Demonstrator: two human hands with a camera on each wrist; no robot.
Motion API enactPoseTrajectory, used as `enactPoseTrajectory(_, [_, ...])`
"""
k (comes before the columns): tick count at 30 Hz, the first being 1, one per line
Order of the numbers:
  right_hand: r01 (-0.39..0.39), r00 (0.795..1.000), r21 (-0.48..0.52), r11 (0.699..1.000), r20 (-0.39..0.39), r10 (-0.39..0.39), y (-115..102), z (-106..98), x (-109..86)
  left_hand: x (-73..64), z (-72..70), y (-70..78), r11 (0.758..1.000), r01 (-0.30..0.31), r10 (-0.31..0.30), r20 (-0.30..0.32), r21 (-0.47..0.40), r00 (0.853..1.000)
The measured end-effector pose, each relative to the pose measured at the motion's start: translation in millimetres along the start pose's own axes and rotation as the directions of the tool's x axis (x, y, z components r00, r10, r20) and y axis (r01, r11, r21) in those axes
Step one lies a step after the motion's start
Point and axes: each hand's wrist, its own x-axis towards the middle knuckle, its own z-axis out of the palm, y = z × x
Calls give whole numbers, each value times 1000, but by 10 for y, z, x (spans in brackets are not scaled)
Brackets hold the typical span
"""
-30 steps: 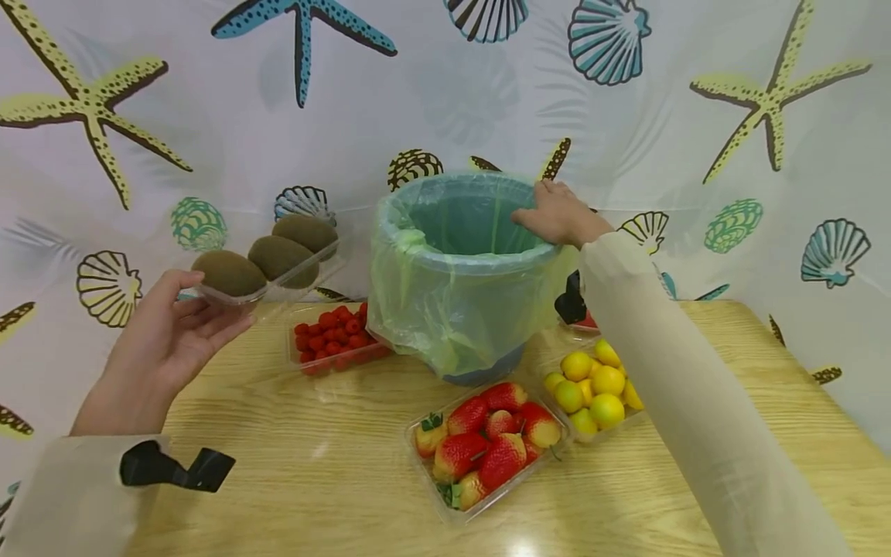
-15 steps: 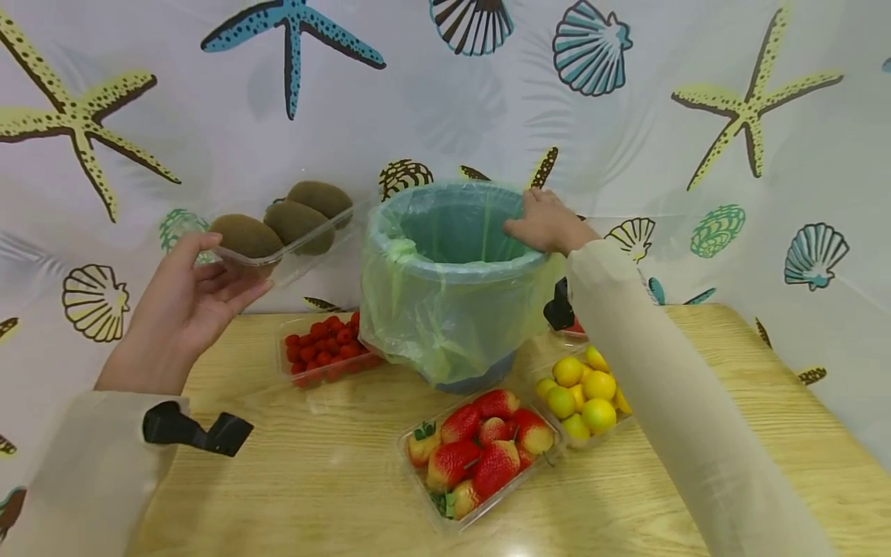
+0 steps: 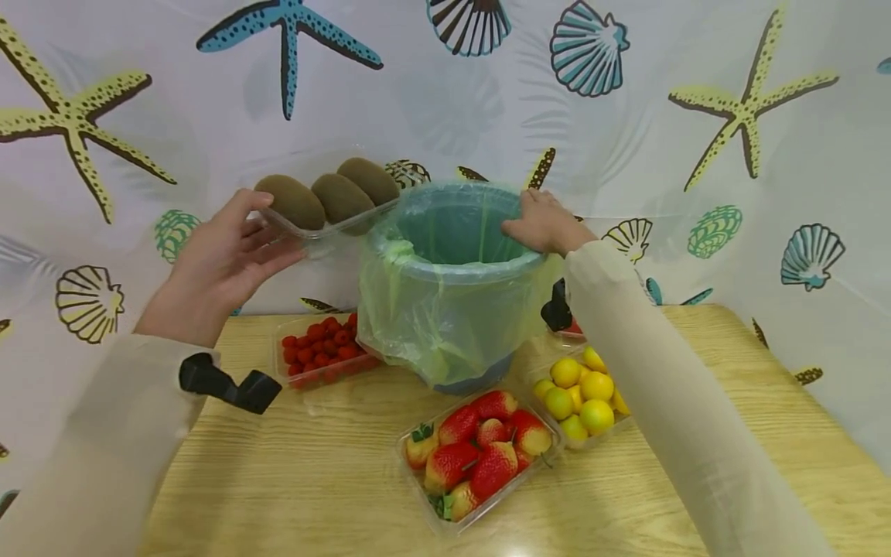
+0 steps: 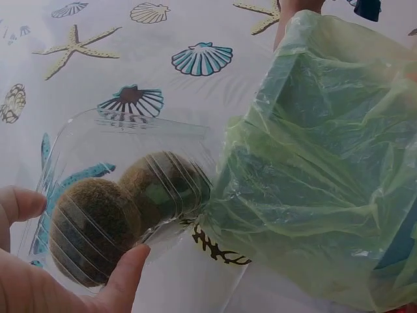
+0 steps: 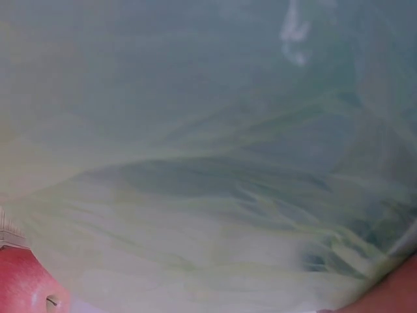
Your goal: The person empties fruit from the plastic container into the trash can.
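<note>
My left hand [image 3: 226, 255] grips the near left end of a clear plastic tray [image 3: 327, 232] with three brown kiwis [image 3: 341, 199] in it. It is raised above the table, its far end overlapping the left rim of a round bin [image 3: 487, 267] in the head view. In the left wrist view the thumb and fingers show at the edge of the tray [image 4: 186, 127], close beside the bin. A thin yellow-green bag [image 3: 431, 317] lines the bin and folds out over its rim. My right hand [image 3: 546, 224] holds the bin's right rim.
Clear trays of raspberries [image 3: 323, 348], strawberries [image 3: 480, 456] and yellow lemon-like fruit [image 3: 585, 394] surround the bin on the wooden table [image 3: 306, 480]. A red apple [image 5: 29, 280] shows beside the bin in the right wrist view. A shell-patterned cloth [image 3: 473, 116] hangs behind.
My left hand has moved the kiwi tray up and to the right, from well left of the bin to its rim. The right hand stays on the bin.
</note>
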Motion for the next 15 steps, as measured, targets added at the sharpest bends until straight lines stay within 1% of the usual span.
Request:
enactPoseTrajectory(3, [-2, 1000, 5, 1000, -2, 2, 6, 5, 7, 25, 123, -33, 994, -45, 45, -6, 97, 999])
enactPoseTrajectory(6, [0, 1000, 7, 1000, 3, 0, 4, 7, 8, 40, 232, -54, 979, -76, 82, -29, 187, 996])
enactPoseTrajectory(9, [-1, 1000, 6, 1000, 5, 1, 7, 5, 8, 61, 332, -64, 958, -108, 121, -32, 267, 992])
enactPoseTrajectory(14, [-5, 1000, 14, 1000, 1, 5, 18, -3, 11, 94, 473, -88, 924, -149, 171, -32, 352, 985])
enactPoseTrajectory(15, [-4, 1000, 16, 1000, 1, 4, 20, -4, 9, 97, 496, -95, 914, -154, 180, -34, 376, 983])
